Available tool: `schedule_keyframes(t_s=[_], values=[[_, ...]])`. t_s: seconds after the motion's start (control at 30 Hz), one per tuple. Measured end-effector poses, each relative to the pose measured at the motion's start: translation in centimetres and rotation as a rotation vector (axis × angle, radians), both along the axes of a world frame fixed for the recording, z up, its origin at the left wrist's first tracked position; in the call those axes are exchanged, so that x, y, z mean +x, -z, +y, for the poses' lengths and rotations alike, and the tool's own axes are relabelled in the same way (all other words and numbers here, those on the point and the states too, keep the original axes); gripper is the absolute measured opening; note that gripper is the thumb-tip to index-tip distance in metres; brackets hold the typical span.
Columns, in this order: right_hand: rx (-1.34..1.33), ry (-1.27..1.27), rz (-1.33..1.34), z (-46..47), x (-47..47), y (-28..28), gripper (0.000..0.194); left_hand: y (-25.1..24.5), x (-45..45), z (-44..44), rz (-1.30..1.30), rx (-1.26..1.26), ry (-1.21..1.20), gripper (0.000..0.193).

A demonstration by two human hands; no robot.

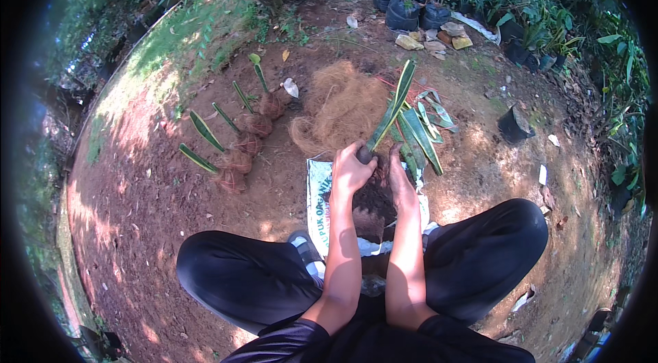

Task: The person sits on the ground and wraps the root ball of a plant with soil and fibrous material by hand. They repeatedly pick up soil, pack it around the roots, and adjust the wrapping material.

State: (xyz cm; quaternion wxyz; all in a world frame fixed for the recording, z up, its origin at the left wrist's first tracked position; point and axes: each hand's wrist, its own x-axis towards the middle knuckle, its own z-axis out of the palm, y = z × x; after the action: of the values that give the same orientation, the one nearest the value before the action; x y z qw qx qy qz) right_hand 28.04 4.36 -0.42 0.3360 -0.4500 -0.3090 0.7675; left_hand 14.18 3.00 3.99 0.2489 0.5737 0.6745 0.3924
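Observation:
My left hand (pixel 349 170) grips a dark ball of soil (pixel 364 154) around the base of a yellow-edged snake plant leaf (pixel 395 106). The leaf leans up and to the right. Held apart to the right, my right hand (pixel 403 183) has its soil-stained palm turned towards the ball and nothing in its fingers. Below both hands lies a printed white sack (pixel 317 209) with dark soil (pixel 369 214) on it; my forearms hide part of it. Just beyond is a heap of brown coconut fibre (pixel 344 103). Cut snake plant leaves (pixel 419 139) lie beside my right hand.
Several fibre-wrapped root balls (pixel 249 143), each with a leaf, stand in a slanting row at left. Black plastic grow bags (pixel 402 13) and stones (pixel 409 42) sit at the back. A small black pot (pixel 515 126) lies at right on the bare earth.

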Motion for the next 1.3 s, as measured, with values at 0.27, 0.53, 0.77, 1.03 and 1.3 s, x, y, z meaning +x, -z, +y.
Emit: schedule_keyframes(t_s=[0.27, 0.53, 0.77, 1.03, 1.3], values=[[-0.027, 0.215, -0.041, 0.1, -0.7, -0.4, 0.074, 0.9, -2.2, 1.5, -0.375, 0.068, -0.106, 0.024], [-0.02, 0.219, 0.273, 0.6, -0.8, 0.3, 0.067, -0.3, -5.4, 5.5, -0.21, 0.313, -0.22, 0.028], [0.09, 0.44, 0.229, 0.9, -1.5, 0.7, 0.033, -0.2, -5.4, 6.1, -0.153, 0.286, -0.407, 0.023], [0.063, 0.534, 0.176, 0.8, -2.0, 1.5, 0.022, 1.7, -4.4, 3.5, -0.38, 0.145, -0.365, 0.023], [0.033, 0.583, 0.191, 1.3, -2.0, 1.3, 0.029, 3.0, -4.6, 1.5, -0.387, 0.182, -0.372, 0.032]])
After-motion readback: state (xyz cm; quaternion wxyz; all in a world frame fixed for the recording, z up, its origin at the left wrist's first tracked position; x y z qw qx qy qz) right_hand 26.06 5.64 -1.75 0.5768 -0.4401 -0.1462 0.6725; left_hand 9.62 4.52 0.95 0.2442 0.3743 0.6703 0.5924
